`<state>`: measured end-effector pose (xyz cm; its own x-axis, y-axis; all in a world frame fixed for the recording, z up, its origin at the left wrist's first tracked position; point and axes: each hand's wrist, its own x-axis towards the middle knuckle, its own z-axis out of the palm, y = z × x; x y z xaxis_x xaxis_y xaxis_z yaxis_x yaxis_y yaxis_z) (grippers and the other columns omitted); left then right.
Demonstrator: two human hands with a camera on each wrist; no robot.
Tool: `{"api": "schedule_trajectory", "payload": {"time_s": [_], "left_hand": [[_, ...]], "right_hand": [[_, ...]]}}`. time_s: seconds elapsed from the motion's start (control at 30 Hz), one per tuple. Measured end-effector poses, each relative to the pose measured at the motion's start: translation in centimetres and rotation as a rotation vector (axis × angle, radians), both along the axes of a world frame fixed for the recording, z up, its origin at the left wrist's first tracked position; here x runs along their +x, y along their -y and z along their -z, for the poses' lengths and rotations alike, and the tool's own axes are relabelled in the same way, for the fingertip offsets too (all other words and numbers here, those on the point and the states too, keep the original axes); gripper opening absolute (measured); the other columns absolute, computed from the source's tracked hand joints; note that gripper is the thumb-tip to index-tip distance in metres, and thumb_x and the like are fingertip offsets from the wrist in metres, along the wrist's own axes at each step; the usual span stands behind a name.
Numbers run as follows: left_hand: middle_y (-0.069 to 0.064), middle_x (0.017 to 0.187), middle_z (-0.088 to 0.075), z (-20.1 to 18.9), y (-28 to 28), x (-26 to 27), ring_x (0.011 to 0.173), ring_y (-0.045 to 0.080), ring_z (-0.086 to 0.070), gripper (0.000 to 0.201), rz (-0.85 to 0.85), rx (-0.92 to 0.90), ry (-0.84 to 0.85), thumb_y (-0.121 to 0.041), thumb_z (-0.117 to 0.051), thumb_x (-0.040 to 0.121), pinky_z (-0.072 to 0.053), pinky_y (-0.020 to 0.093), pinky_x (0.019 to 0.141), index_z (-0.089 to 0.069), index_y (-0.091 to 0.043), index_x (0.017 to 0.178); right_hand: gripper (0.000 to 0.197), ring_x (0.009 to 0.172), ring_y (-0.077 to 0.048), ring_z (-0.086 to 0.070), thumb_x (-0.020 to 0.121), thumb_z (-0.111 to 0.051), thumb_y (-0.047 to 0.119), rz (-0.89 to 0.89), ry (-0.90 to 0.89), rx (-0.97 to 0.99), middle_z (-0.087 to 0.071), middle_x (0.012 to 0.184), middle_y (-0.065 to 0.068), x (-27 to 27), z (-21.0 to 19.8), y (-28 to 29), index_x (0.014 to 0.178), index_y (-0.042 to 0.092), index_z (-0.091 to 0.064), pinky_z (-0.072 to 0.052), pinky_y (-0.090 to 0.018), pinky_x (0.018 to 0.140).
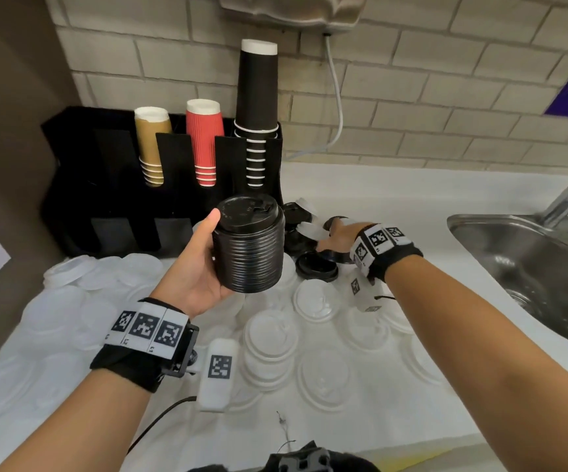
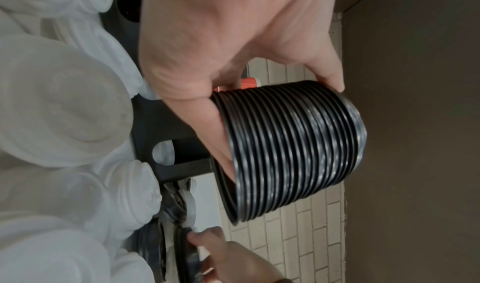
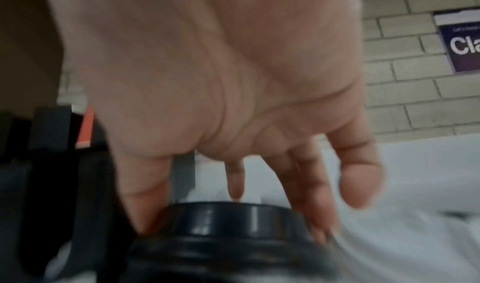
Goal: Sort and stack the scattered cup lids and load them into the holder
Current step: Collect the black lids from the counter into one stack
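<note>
Black lid stack [image 1: 249,245] in left hand [image 1: 194,267]; white lids [image 1: 313,338] litter counter [image 1: 412,192].

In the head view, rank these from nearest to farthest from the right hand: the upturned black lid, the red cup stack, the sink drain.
From the right hand:
1. Upturned black lid, just below-left of it on the counter.
2. Red cup stack, far left in the holder.
3. Sink drain, far right in the basin.

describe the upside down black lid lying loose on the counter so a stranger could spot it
Start at the steel sink on the right and move left across the white counter to the right hand. Just in front of that hand lies a single black lid. Unlike the white lids around it, it is dark and shows its hollow underside.
</note>
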<state>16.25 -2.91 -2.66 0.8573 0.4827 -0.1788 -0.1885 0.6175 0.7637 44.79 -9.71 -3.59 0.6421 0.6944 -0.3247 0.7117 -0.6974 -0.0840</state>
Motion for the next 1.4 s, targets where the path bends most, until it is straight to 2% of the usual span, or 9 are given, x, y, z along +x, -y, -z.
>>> {"api": "schedule_trajectory", "payload": {"time_s": [0.07,0.2,0.37,0.5,0.73,0.97,1.1,1.3,1.4], "left_hand": [[0.008,0.128,-0.065,0.0,0.0,0.1,0.114,0.027,-0.064,0.066,0.002,0.004,0.001,-0.062,-0.056,0.076,-0.058,0.040,0.078,-0.062,-0.021,0.128],[0.009,0.128,-0.065,0.2,0.1,0.3,0.114,0.027,-0.064,0.061,0.022,0.011,-0.003,-0.062,-0.057,0.076,-0.058,0.041,0.077,-0.068,-0.022,0.121],[0.009,0.127,-0.065,0.5,0.6,1.2,0.113,0.027,-0.065,0.066,0.031,0.016,-0.017,-0.060,-0.061,0.075,-0.058,0.041,0.077,-0.061,-0.021,0.129],[0.008,0.125,-0.067,1.1,0.7,1.4,0.112,0.027,-0.065,0.064,0.057,0.040,-0.020,-0.061,-0.066,0.073,-0.058,0.041,0.076,-0.065,-0.023,0.125],[0.004,0.119,-0.070,1.4,0.8,1.5,0.110,0.023,-0.066,0.053,0.119,0.094,-0.001,-0.066,-0.064,0.071,-0.058,0.037,0.078,-0.075,-0.029,0.107],[0.005,0.122,-0.068,1.2,0.8,1.3,0.113,0.026,-0.065,0.053,0.107,0.085,-0.021,-0.064,-0.056,0.078,-0.057,0.040,0.079,-0.072,-0.027,0.114],[0.009,0.126,-0.066,0.9,1.0,1.2,0.115,0.028,-0.064,0.062,0.098,0.059,-0.009,-0.060,-0.060,0.078,-0.057,0.042,0.080,-0.063,-0.022,0.127],[0.010,0.134,-0.061,1.0,0.7,0.8,0.121,0.029,-0.060,0.067,0.065,0.038,0.019,-0.058,-0.053,0.082,-0.056,0.044,0.087,-0.051,-0.021,0.138],[0.011,0.134,-0.060,0.9,0.5,0.5,0.120,0.030,-0.060,0.071,0.050,0.000,0.033,-0.058,-0.054,0.080,-0.056,0.044,0.087,-0.051,-0.018,0.139]], "right_hand": [[0.081,0.116,-0.034,-0.050,0.079,-0.050,0.068,0.024,-0.117,-0.032,-0.046,0.135,-0.014,-0.5,-2.5,0.6,0.138,0.015,-0.034,-0.042,-0.045,0.095],[0.047,0.077,-0.017,-0.055,0.084,-0.046,0.059,-0.072,-0.387,0.285,-0.055,0.098,-0.001,-3.5,-7.9,2.6,0.116,0.026,-0.039,-0.043,-0.030,0.067],[0.030,0.084,-0.010,-0.055,0.079,-0.055,0.037,-0.340,-0.685,0.608,-0.052,0.098,0.000,-9.1,-11.2,4.6,0.107,0.043,-0.052,-0.050,-0.025,0.075],[0.042,0.089,-0.024,-0.064,0.086,-0.068,0.013,-0.501,-0.630,0.609,-0.051,0.109,-0.009,-10.7,-11.1,4.8,0.124,0.025,-0.056,-0.053,-0.028,0.083],[0.040,0.106,-0.026,-0.061,0.086,-0.070,0.016,-0.515,-0.560,0.610,-0.054,0.121,-0.009,-11.1,-10.7,4.8,0.122,0.028,-0.060,-0.051,-0.029,0.096],[0.041,0.087,0.013,-0.057,0.085,-0.071,0.016,-0.551,-0.536,0.621,-0.052,0.105,0.012,-11.1,-10.8,4.8,0.123,0.028,-0.061,-0.047,-0.005,0.078],[0.043,0.094,0.017,-0.051,0.085,-0.071,0.019,-0.582,-0.509,0.616,-0.049,0.109,0.012,-11.0,-10.5,4.5,0.126,0.027,-0.059,-0.041,0.001,0.079],[0.029,0.101,-0.004,-0.062,0.093,-0.056,0.043,-0.477,-0.631,0.675,-0.058,0.116,0.011,-9.7,-9.7,4.5,0.121,0.047,-0.054,-0.052,-0.022,0.084],[0.032,0.100,-0.007,-0.059,0.094,-0.047,0.055,-0.267,-0.364,0.538,-0.061,0.107,0.012,-6.4,-7.0,2.8,0.112,0.033,-0.062,-0.042,-0.028,0.082]]}}
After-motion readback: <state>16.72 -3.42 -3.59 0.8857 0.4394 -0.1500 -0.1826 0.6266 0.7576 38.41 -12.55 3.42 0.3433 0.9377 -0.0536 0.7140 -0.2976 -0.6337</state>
